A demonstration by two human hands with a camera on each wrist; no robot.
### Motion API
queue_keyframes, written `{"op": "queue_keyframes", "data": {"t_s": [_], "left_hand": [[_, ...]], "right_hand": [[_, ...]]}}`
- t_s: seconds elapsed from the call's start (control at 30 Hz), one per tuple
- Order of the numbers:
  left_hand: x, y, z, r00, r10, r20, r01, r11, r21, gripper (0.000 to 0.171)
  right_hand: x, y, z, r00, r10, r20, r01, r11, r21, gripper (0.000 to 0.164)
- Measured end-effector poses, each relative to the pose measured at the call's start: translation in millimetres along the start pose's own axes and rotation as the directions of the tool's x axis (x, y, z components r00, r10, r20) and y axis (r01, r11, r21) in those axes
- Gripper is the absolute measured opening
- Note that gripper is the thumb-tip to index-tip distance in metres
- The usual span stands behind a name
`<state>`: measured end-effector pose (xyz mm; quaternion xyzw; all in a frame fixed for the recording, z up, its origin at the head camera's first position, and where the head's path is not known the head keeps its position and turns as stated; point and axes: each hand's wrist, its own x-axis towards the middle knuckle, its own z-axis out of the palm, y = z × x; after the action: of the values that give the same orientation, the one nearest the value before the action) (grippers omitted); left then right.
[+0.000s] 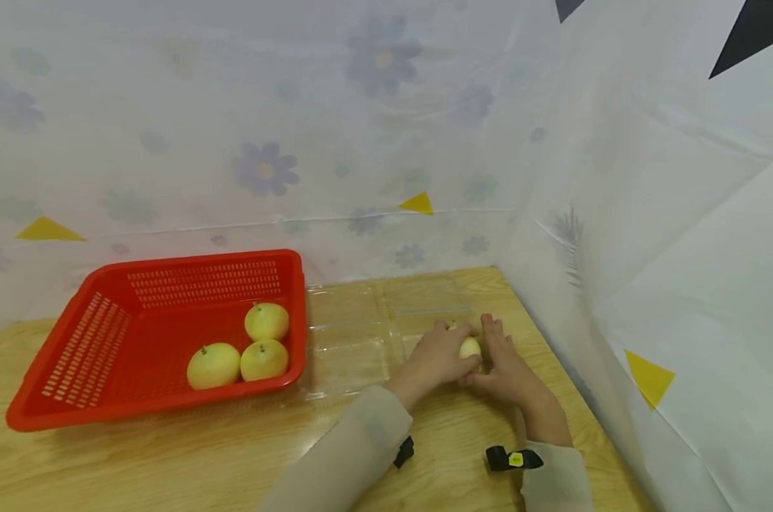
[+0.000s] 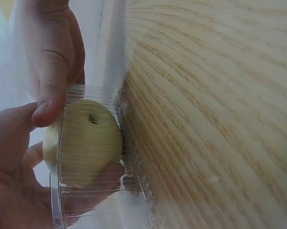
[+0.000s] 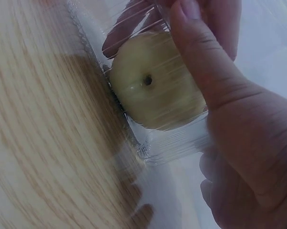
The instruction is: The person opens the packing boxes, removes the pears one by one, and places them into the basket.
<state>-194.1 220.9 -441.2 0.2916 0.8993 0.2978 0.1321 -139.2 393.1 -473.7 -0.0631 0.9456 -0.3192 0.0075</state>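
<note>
My left hand (image 1: 434, 359) curls its fingers around a pale yellow pear (image 1: 469, 347) at the right end of a clear plastic container (image 1: 353, 363). In the left wrist view, the pear (image 2: 86, 148) shows through the container's ribbed wall, low inside it, with left fingers behind and under it. My right hand (image 1: 510, 377) lies along the container's right end, its fingers fairly straight and its thumb reaching to the near side. From the right wrist, that thumb (image 3: 203, 52) is at the rim beside the pear (image 3: 155, 83), whose dark stem hollow faces the camera.
Left of the container stands a red plastic basket (image 1: 149, 419) with slotted walls, holding several pears, among them a front one (image 1: 213, 366). The wooden table (image 1: 188, 469) meets a flower-patterned sheet (image 1: 264, 107) at the back and a white sheet (image 1: 680, 249) on the right.
</note>
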Motion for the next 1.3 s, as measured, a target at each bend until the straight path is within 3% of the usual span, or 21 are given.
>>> {"op": "queue_keyframes", "data": {"t_s": [0.3,0.57,0.77,1.3], "left_hand": [[-8.3,-2.3,-6.3,0.998,0.012,-0.058,-0.017,0.997,-0.074,0.046],[-10.0,-0.6,-10.9,0.992,0.068,-0.103,-0.076,0.994,-0.075,0.044],[-17.6,4.0,-22.5,0.984,0.105,-0.141,-0.113,0.992,-0.048,0.045],[-51.6,12.2,-54.9,0.968,0.136,-0.211,-0.131,0.991,0.038,0.049]], "right_hand": [[0,0,1,1.0,0.017,0.011,-0.017,1.0,-0.017,0.125],[1,4,0,1.0,-0.001,0.001,0.001,1.0,-0.014,0.125],[4,8,2,1.0,-0.012,-0.005,0.012,0.999,-0.036,0.123],[4,8,2,0.999,-0.034,-0.011,0.034,0.999,-0.039,0.124]]}}
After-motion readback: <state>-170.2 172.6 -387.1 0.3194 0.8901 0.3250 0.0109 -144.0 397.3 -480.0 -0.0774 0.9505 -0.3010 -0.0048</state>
